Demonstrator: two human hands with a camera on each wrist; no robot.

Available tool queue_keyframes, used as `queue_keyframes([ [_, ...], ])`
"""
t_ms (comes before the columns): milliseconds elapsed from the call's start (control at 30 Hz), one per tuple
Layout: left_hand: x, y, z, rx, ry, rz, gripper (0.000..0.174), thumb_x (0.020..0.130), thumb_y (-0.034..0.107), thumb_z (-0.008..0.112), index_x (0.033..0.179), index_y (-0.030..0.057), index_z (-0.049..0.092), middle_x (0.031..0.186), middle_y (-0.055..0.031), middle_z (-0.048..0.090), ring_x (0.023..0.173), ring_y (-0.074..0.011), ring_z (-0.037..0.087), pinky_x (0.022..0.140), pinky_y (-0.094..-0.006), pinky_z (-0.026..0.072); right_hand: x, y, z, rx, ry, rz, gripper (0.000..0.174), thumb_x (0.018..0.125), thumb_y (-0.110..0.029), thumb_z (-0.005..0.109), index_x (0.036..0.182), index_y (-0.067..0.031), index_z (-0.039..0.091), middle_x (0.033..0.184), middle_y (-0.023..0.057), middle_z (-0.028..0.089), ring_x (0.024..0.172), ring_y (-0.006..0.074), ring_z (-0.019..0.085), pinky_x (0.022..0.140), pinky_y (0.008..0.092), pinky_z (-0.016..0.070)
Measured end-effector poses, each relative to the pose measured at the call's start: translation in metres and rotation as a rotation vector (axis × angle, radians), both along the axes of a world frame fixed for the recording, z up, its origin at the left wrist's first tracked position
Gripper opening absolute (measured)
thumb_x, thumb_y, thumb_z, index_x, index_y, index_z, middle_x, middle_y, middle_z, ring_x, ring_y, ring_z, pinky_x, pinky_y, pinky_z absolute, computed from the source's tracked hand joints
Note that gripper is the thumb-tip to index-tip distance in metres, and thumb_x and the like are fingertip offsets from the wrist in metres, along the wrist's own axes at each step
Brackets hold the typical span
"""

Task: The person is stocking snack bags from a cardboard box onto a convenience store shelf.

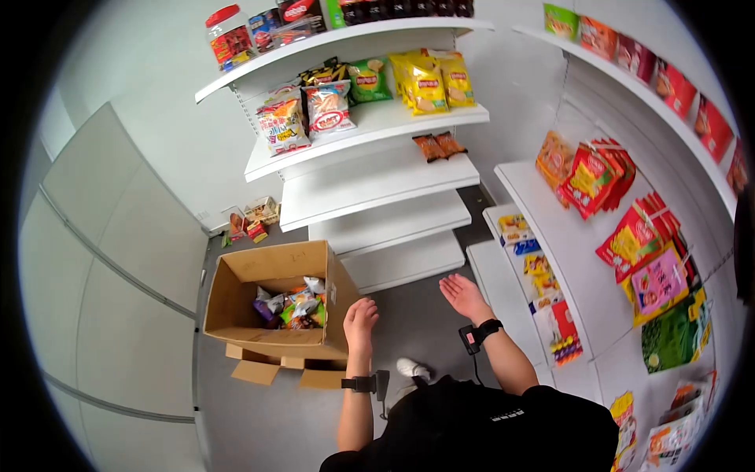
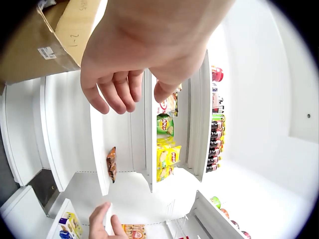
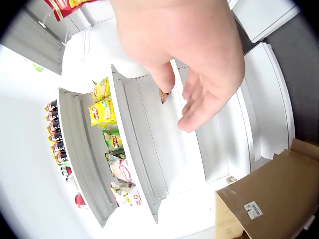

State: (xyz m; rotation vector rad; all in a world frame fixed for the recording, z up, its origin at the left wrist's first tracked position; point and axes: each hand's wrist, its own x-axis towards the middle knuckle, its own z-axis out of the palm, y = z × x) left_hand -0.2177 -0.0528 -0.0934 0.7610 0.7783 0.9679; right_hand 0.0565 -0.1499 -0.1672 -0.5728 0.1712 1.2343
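My left hand (image 1: 361,324) is raised beside the right edge of an open cardboard box (image 1: 340,295), its fingers loosely bent with nothing between them. In the left wrist view the fingers hang relaxed and the thumb stands apart. To the right, my right hand (image 1: 464,296) is held out over the floor with fingers nearly straight, and it holds nothing. Inside the box lie several mixed snack packets (image 1: 299,305). Two small brown-orange packets (image 1: 439,146) lie at the right end of the middle shelf, ahead of both hands.
A white shelf unit (image 1: 370,189) stands ahead, with chip bags (image 1: 425,82) on an upper shelf and bottles (image 1: 409,9) on top. Side shelves (image 1: 543,228) on the right carry red snack bags (image 1: 591,179). Packets (image 1: 256,230) sit on the floor behind the box.
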Motion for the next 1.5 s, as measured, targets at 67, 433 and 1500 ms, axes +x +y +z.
queue_keyframes([
  [67,-0.019,-0.013,-0.019,-0.013,-0.066,-0.007,0.027,0.086,0.019,0.060,0.107,0.0034,0.056,0.097,-0.0064,0.062,0.087,-0.0129,0.058,0.072,-0.0250,0.0466,-0.020,-0.035,0.002,-0.012,0.039,-0.036,0.023,0.087,-0.014,0.057,0.100,0.0027,0.050,0.108,0.0174,0.053,0.107,0.0296,0.053,0.096,0.0381,0.0449],
  [433,-0.109,-0.067,-0.019,-0.017,0.067,0.119,0.032,0.090,0.025,0.055,0.112,0.0019,0.055,0.100,-0.0063,0.061,0.087,-0.0117,0.058,0.074,-0.0254,0.0476,-0.069,-0.124,-0.005,-0.005,0.100,-0.137,0.017,0.087,-0.012,0.056,0.093,0.0031,0.053,0.102,0.0161,0.056,0.104,0.0292,0.054,0.096,0.0383,0.0459],
  [1500,-0.411,0.051,-0.029,-0.117,0.126,0.453,0.040,0.088,0.030,0.054,0.115,0.0002,0.052,0.109,-0.0113,0.059,0.099,-0.0195,0.057,0.086,-0.0328,0.0443,-0.338,0.174,0.025,-0.162,0.021,0.307,0.036,0.087,-0.018,0.051,0.111,0.0064,0.041,0.116,0.0220,0.048,0.111,0.0338,0.048,0.099,0.0457,0.0404],
])
